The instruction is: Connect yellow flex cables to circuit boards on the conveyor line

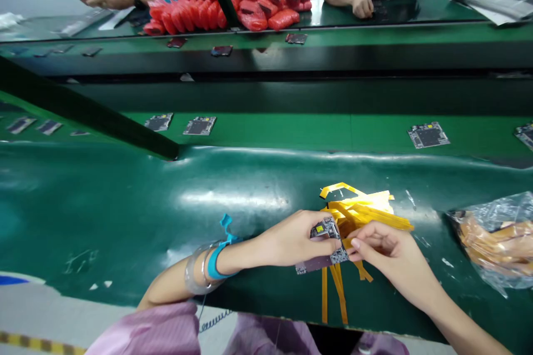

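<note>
My left hand (pixel 291 241) grips a small circuit board (pixel 327 230) by its left side, fingers closed round it, just above the green mat's near edge. A blue wrist strap and a clear bangle sit on that wrist. My right hand (pixel 385 252) pinches at the board's right edge, where a thin orange flex strip (pixel 338 294) hangs down over the table edge. Directly behind both hands lies a loose pile of orange flex strips (pixel 366 208).
A clear bag of orange strips (pixel 495 241) lies at the right. Circuit boards (pixel 428 135) (pixel 200 125) ride the green conveyor belt beyond. A dark diagonal bar (pixel 83 113) crosses at the left. Across the line, two other people work beside a heap of red bags (pixel 233 3).
</note>
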Available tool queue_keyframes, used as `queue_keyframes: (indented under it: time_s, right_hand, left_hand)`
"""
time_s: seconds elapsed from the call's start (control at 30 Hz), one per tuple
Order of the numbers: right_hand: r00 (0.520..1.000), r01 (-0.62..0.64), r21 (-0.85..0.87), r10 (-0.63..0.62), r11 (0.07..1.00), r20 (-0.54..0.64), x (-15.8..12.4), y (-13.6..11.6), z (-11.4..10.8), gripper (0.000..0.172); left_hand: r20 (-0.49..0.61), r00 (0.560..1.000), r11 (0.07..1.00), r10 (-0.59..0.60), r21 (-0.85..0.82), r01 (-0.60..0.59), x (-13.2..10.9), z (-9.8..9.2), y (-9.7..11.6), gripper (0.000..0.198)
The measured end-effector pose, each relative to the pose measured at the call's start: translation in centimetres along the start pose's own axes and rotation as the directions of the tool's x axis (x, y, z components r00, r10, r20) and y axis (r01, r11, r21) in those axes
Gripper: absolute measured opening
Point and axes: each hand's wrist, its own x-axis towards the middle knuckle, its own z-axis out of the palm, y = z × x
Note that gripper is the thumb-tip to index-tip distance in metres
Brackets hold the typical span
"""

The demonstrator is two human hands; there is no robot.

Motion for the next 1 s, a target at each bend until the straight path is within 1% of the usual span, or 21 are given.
queue_keyframes:
  time_s: [0.13, 0.2, 0.27, 0.37, 0.43, 0.53, 0.63, 0.67, 0.77, 0.83, 0.93, 1.0]
  right_hand:
    - [1.0, 0.004, 0.046, -0.005, 0.999, 0.014, 0.0, 0.5, -0.1, 0.025]
    - [1.0, -0.003, 0.088, 0.001, 0.996, 0.02, -0.2, 0.7, 0.1, 0.027]
    - [1.0, -0.016, 0.142, 0.012, 0.99, 0.028, -0.4, 0.9, 0.4, 0.031]
    - [0.998, -0.045, 0.195, 0.037, 0.98, 0.047, -0.2, 1.5, 0.7, 0.039]
    - [0.998, -0.049, 0.219, 0.04, 0.974, 0.046, 0.2, 1.9, 0.6, 0.043]
    - [0.999, -0.041, 0.251, 0.033, 0.967, 0.034, 0.5, 2.2, 0.6, 0.046]
    - [0.997, -0.063, 0.274, 0.049, 0.96, 0.058, 0.4, 1.8, 0.9, 0.049]
    - [0.996, -0.069, 0.281, 0.052, 0.957, 0.069, 0.4, 1.6, 0.9, 0.05]
    - [0.994, -0.067, 0.274, 0.041, 0.959, 0.099, 0.2, 1.3, 1.0, 0.051]
    - [0.994, -0.041, 0.247, 0.013, 0.968, 0.11, 0.2, 1.5, 1.0, 0.051]
    - [0.996, 0.021, 0.208, -0.038, 0.978, 0.078, 0.6, 1.7, 0.8, 0.054]
    - [0.996, 0.032, 0.186, -0.046, 0.982, 0.074, 1.1, 1.7, 0.7, 0.058]
  left_hand:
    - [0.007, 1.0, 0.998, 0.0, -0.063, 0.0, 0.1, 0.2, -0.1, 0.019]
    - [0.014, 1.0, 0.997, -0.009, -0.08, 0.01, 0.1, 0.4, 0.0, 0.017]
    - [0.022, 0.999, 0.997, -0.033, -0.063, 0.034, 0.0, 0.6, -0.1, 0.017]
    - [0.05, 0.995, 0.996, -0.09, -0.023, 0.091, 0.4, 0.6, -0.9, 0.025]
    - [0.062, 0.992, 0.994, -0.107, -0.005, 0.107, 0.9, 0.6, -1.5, 0.03]
    - [0.028, 0.996, 0.997, -0.08, 0.012, 0.079, 1.3, 0.8, -1.9, 0.033]
    - [-0.032, 0.998, 0.998, -0.059, 0.016, 0.06, 1.4, 1.1, -1.8, 0.03]
    - [-0.037, 0.998, 0.998, -0.057, 0.014, 0.057, 1.4, 1.1, -1.8, 0.029]
    - [-0.022, 0.999, 0.999, -0.041, 0.023, 0.042, 1.6, 1.0, -2.2, 0.03]
    - [0.0, 1.0, 0.999, -0.03, 0.035, 0.03, 1.7, 0.8, -2.4, 0.033]
    - [0.035, 0.999, 0.998, -0.036, 0.049, 0.034, 1.6, 0.4, -2.2, 0.039]
    - [0.04, 0.998, 0.997, -0.041, 0.067, 0.038, 1.3, 0.1, -1.7, 0.044]
